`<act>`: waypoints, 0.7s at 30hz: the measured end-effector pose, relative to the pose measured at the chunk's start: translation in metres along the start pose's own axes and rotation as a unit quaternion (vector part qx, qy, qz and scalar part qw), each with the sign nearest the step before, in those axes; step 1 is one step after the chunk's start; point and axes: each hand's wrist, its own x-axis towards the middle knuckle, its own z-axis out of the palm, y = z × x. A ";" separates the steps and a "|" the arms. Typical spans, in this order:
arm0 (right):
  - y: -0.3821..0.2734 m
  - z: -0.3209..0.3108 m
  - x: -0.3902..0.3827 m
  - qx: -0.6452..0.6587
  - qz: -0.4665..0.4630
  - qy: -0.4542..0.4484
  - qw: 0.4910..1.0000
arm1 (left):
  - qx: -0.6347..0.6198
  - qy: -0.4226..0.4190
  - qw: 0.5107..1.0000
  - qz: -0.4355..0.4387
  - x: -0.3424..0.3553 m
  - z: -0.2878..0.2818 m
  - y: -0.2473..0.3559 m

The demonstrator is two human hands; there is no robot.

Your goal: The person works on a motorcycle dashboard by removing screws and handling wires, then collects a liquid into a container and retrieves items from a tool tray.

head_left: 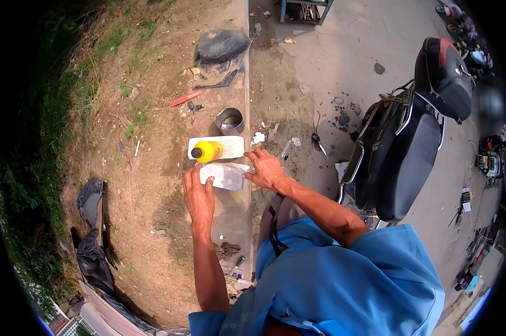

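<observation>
A flat, pale whitish-grey rectangular piece is held between my left hand at its left end and my right hand at its right end, with thumbs and fingers on its edges. Just beyond it, a white slab lies on the concrete ledge, with a yellow bottle with a dark cap on it. A dark metal pot stands behind the slab.
A black seat-like piece and a red strip lie farther along the ledge. Motorbikes stand at my right, near a blue metal stand. Black plastic parts lie on the dirt at my left.
</observation>
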 end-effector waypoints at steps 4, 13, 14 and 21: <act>0.013 -0.010 -0.015 0.004 0.033 0.004 0.999 | 0.028 -0.002 0.999 0.029 0.015 0.000 0.001; -0.005 -0.010 0.005 -0.002 0.035 0.023 0.999 | 0.148 -0.011 0.988 0.039 0.054 -0.006 -0.015; -0.010 -0.005 0.014 0.003 0.028 0.016 0.999 | 0.151 -0.008 0.988 0.030 0.056 -0.006 -0.020; -0.044 0.022 0.081 -0.009 -0.078 -0.011 0.997 | 0.254 -0.040 0.966 0.040 0.074 0.010 -0.030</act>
